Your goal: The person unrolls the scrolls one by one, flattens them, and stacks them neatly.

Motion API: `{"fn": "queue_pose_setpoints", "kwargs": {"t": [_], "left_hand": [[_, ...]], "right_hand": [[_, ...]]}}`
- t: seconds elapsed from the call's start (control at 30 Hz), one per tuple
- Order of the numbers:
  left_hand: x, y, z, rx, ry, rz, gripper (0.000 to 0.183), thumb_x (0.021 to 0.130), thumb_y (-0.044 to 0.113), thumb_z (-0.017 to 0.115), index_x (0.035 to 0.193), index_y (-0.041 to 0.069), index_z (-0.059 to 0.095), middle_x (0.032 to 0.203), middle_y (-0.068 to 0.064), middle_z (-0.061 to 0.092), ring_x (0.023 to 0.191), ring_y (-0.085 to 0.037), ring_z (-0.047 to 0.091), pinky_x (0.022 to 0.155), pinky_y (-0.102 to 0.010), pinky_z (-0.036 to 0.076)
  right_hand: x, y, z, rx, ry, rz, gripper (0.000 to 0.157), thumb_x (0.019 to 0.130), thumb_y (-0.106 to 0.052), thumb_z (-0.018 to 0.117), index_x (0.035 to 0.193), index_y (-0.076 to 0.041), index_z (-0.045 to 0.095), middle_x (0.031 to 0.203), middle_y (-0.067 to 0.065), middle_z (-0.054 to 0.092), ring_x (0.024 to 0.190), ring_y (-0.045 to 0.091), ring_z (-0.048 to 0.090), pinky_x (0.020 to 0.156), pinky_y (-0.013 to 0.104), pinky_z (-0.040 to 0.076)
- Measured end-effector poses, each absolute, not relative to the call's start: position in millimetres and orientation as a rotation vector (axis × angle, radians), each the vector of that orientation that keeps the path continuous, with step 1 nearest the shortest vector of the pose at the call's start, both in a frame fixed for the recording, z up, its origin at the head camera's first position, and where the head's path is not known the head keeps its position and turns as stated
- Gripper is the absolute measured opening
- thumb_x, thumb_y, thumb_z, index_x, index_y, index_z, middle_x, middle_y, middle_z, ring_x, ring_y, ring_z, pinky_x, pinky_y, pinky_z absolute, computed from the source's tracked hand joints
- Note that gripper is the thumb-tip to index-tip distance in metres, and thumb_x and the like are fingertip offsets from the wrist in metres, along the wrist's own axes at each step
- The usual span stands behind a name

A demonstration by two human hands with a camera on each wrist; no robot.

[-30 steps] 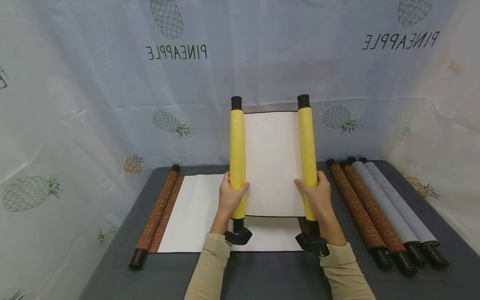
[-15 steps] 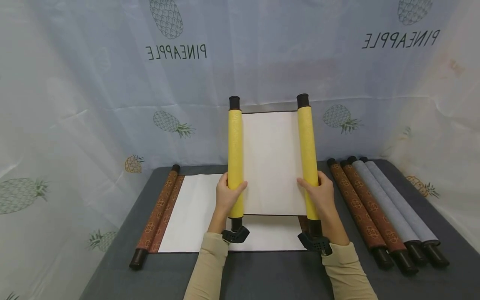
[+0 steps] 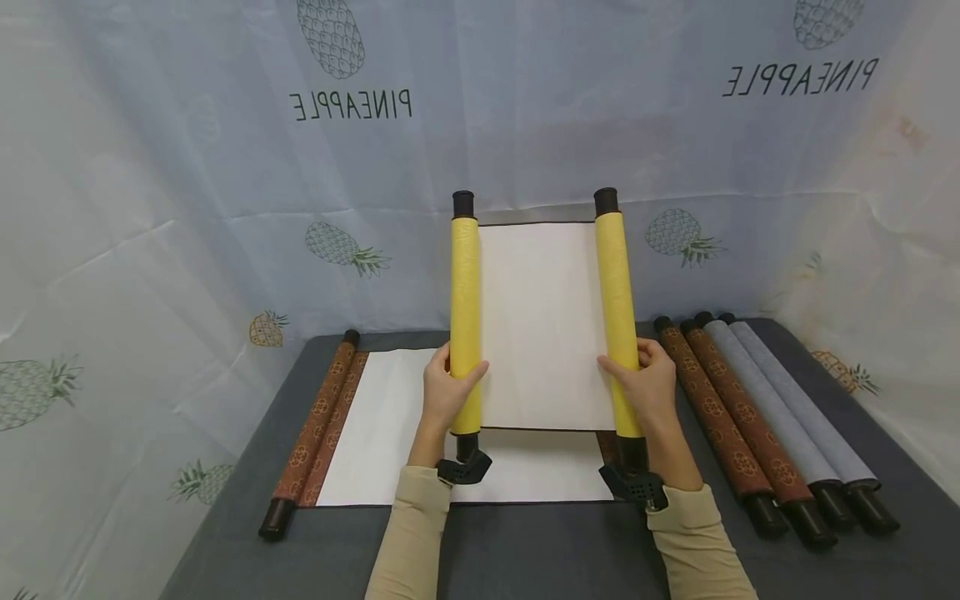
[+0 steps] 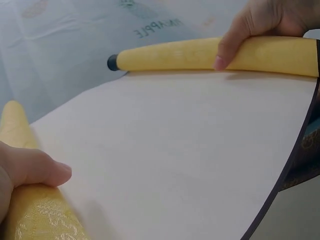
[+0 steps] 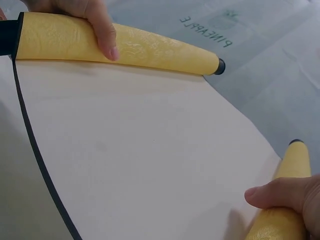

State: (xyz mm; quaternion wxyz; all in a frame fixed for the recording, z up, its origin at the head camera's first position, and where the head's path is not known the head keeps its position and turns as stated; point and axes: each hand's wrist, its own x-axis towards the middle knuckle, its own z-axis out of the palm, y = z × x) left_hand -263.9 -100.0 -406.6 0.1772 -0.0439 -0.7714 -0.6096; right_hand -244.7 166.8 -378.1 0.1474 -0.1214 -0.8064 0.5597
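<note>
A yellow scroll with black end knobs is held up above the table, partly unrolled. My left hand (image 3: 447,392) grips its left roll (image 3: 465,283), thumb across the front. The right roll (image 3: 617,292) is in the grip of my right hand (image 3: 648,383), thumb toward the paper. Between the two rolls stretches a blank white sheet (image 3: 546,325) with thin dark edges. In the left wrist view, the left thumb (image 4: 42,170) lies over the yellow cloth; the right wrist view has the right thumb (image 5: 272,192) doing likewise. Fingers behind the rolls are mostly hidden.
Beneath, a brown patterned scroll (image 3: 318,433) lies unrolled on the dark table (image 3: 540,550), its white paper (image 3: 375,433) partly covered by the raised one. Rolled brown scrolls (image 3: 720,417) and grey scrolls (image 3: 787,408) lie at the right. A pineapple-print curtain (image 3: 525,108) hangs behind.
The left hand has drawn its yellow roll leftward, and the right hand has shifted slightly right. The rolls stand farther apart, with more white sheet showing.
</note>
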Motion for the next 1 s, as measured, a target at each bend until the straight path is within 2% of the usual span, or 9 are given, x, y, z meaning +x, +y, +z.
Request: {"fn": "queue_pose_setpoints", "kwargs": {"t": [0.13, 0.27, 0.43, 0.53, 0.7, 0.83, 1.0], "left_hand": [[-265, -103, -407, -0.140, -2.193, -1.725, 0.056, 0.080, 0.012, 0.075, 0.130, -0.002, 0.054, 0.109, -0.022, 0.063, 0.090, -0.026, 0.061, 0.076, -0.030, 0.053], [-264, -103, -406, -0.166, -2.215, -1.698, 0.060, 0.083, 0.011, 0.072, 0.137, -0.002, 0.048, 0.114, -0.024, 0.063, 0.094, -0.030, 0.062, 0.079, -0.039, 0.055], [-264, -102, -406, -0.180, -2.253, -1.697, 0.063, 0.088, 0.008, 0.064, 0.144, -0.002, 0.036, 0.122, -0.025, 0.058, 0.101, -0.034, 0.059, 0.085, -0.043, 0.053], [-264, -101, -406, -0.172, -2.283, -1.744, 0.066, 0.091, 0.008, 0.058, 0.148, 0.000, 0.027, 0.127, -0.024, 0.053, 0.103, -0.033, 0.056, 0.087, -0.042, 0.049], [-263, -98, -405, -0.126, -2.315, -1.812, 0.067, 0.093, 0.009, 0.050, 0.151, 0.005, 0.017, 0.128, -0.022, 0.049, 0.100, -0.028, 0.051, 0.083, -0.033, 0.041], [-264, -94, -405, -0.070, -2.304, -1.793, 0.069, 0.088, 0.011, 0.052, 0.151, 0.007, 0.022, 0.116, -0.020, 0.053, 0.088, -0.022, 0.050, 0.074, -0.027, 0.041], [-265, -92, -406, -0.016, -2.296, -1.695, 0.072, 0.082, 0.015, 0.060, 0.147, 0.005, 0.031, 0.105, -0.019, 0.058, 0.078, -0.020, 0.051, 0.065, -0.026, 0.043]], "right_hand": [[-242, 168, -377, -0.351, -2.350, 1.611, 0.058, 0.087, -0.023, 0.071, 0.131, 0.003, 0.046, 0.122, 0.027, 0.061, 0.082, 0.015, 0.055, 0.065, 0.019, 0.044], [-241, 170, -377, -0.348, -2.376, 1.607, 0.057, 0.091, -0.022, 0.066, 0.135, 0.005, 0.041, 0.123, 0.026, 0.057, 0.093, 0.025, 0.053, 0.070, 0.023, 0.042], [-241, 172, -376, -0.340, -2.357, 1.629, 0.056, 0.093, -0.020, 0.061, 0.138, 0.005, 0.037, 0.126, 0.026, 0.052, 0.102, 0.030, 0.051, 0.078, 0.032, 0.042], [-242, 172, -375, -0.340, -2.333, 1.656, 0.055, 0.094, -0.019, 0.060, 0.139, 0.004, 0.037, 0.127, 0.026, 0.050, 0.104, 0.031, 0.050, 0.081, 0.035, 0.041], [-243, 171, -375, -0.344, -2.320, 1.667, 0.054, 0.094, -0.018, 0.059, 0.139, 0.004, 0.037, 0.127, 0.025, 0.050, 0.102, 0.029, 0.049, 0.079, 0.032, 0.039], [-243, 171, -375, -0.352, -2.316, 1.670, 0.054, 0.095, -0.019, 0.058, 0.139, 0.005, 0.037, 0.127, 0.025, 0.049, 0.103, 0.029, 0.049, 0.080, 0.032, 0.039], [-242, 170, -374, -0.387, -2.323, 1.686, 0.057, 0.095, -0.020, 0.057, 0.140, 0.006, 0.036, 0.129, 0.026, 0.049, 0.104, 0.030, 0.050, 0.080, 0.032, 0.040]]}}
